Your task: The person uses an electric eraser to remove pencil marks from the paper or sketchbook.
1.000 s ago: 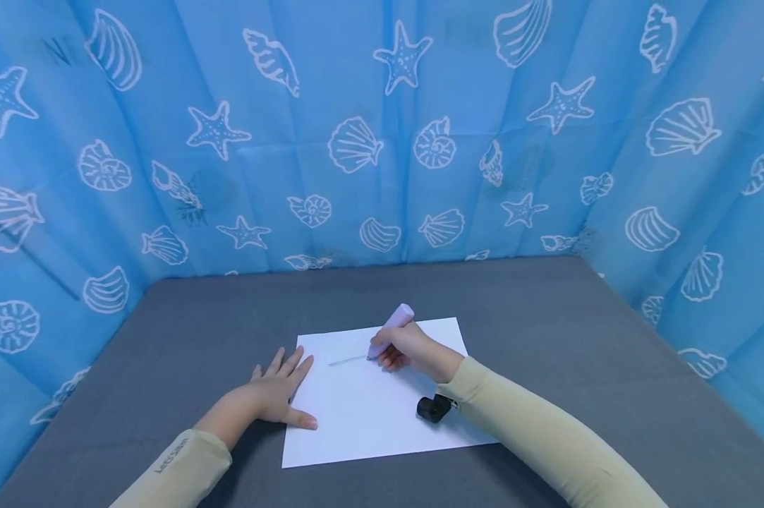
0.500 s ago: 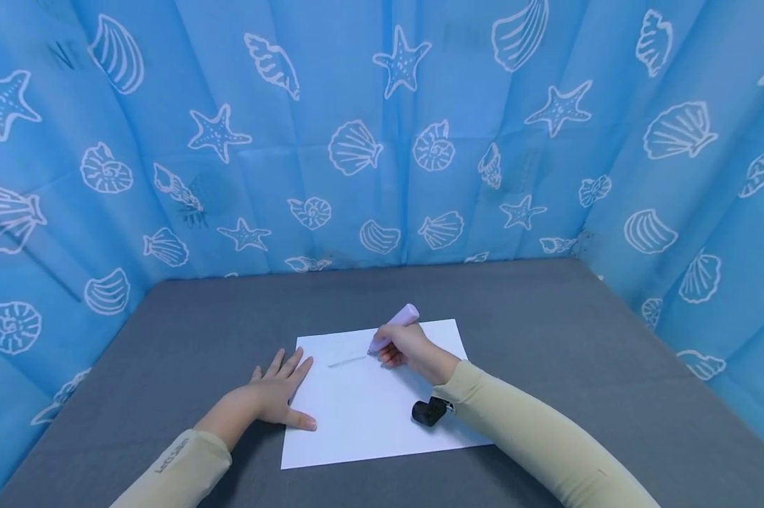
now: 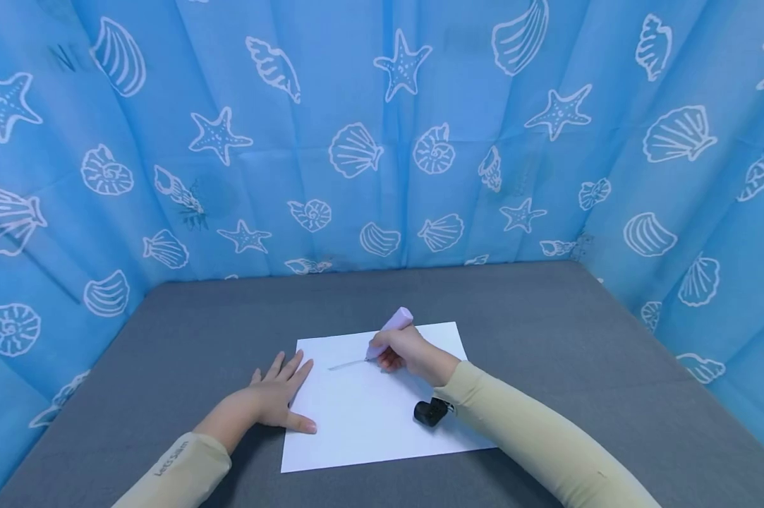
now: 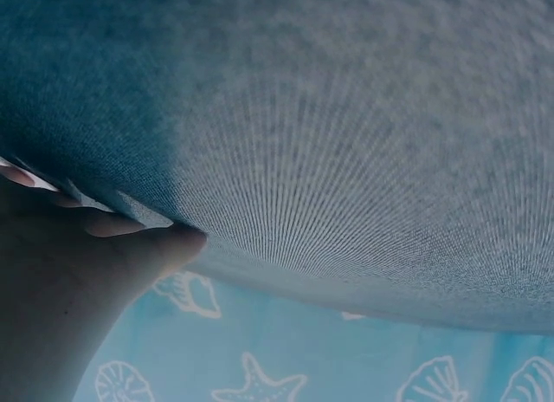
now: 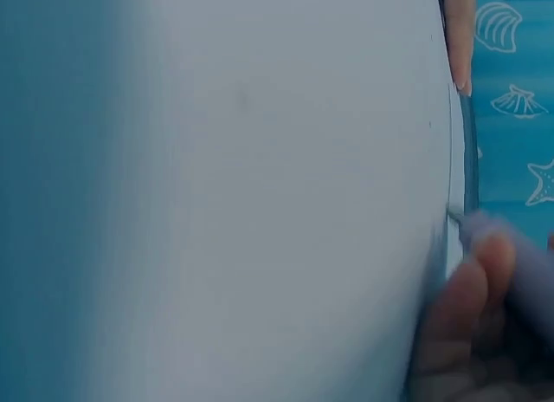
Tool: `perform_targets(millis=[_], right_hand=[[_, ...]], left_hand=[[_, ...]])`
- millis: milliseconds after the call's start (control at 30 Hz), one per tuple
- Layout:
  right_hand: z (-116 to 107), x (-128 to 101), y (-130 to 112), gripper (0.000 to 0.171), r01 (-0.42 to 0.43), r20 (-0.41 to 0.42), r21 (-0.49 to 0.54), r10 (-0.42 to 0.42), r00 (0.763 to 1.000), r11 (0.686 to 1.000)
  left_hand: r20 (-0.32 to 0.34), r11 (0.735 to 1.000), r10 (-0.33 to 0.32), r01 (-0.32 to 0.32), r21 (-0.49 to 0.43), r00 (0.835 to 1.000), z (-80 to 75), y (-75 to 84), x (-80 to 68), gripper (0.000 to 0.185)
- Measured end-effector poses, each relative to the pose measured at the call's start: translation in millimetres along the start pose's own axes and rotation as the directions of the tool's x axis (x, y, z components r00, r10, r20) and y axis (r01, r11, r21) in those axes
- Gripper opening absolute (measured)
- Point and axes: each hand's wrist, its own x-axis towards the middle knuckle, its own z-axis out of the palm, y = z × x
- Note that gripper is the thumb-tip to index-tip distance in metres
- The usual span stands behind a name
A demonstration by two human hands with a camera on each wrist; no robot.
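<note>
A sheet of white paper [image 3: 350,430] lies on the grey cloth of the table. My right hand [image 3: 410,353] pinches a thick lavender pen [image 3: 394,324], which leans back to the right with its dark tip at the paper. From that tip a thin grey line [image 3: 346,365] runs left across the upper part of the sheet. In the right wrist view the pen [image 5: 511,250] is blurred, between thumb and fingers. My left hand [image 3: 276,398] lies with spread fingers over the sheet's left edge, its thumb on the paper. The left wrist view shows this hand [image 4: 78,281] only from its side.
A small black device [image 3: 429,411], the wrist camera, hangs under the right sleeve above the paper. Grey cloth [image 3: 547,331] surrounds the sheet. A blue curtain [image 3: 382,190] with white shells and starfish stands behind the table and along its sides.
Half a second ago the pen tip was slightly above the line's right end; now it is back at that end. The line looks little different. My left hand stays put.
</note>
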Motion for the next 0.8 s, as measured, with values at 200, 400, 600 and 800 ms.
perform_targets(millis=[200, 400, 600, 800], right_hand=[[0.9, -1.5, -0.5, 0.016, -0.012, -0.007, -0.013, 0.012, 1.000, 1.000], [-4.1, -1.3, -0.1, 0.018, -0.006, 0.045, 0.002, 0.006, 0.999, 1.000], [-1.7, -2.1, -0.8, 0.015, -0.006, 0.042, 0.019, 0.006, 0.999, 1.000], [2.4, -0.1, -0.8, 0.018, -0.017, -0.033, 0.031, 0.018, 0.999, 0.999]], left_hand=[[-0.011, 1.000, -0.003, 0.003, 0.001, 1.000, 0.2, 0.7, -1.9, 0.117], [-0.012, 1.000, 0.002, -0.002, 0.000, 1.000, 0.0, 2.1, -1.8, 0.117], [-0.012, 1.000, -0.005, 0.005, 0.005, 1.000, 1.0, -0.2, -0.2, 0.117], [0.003, 1.000, -0.009, 0.009, 0.009, 1.000, 0.7, -0.4, 1.0, 0.117]])
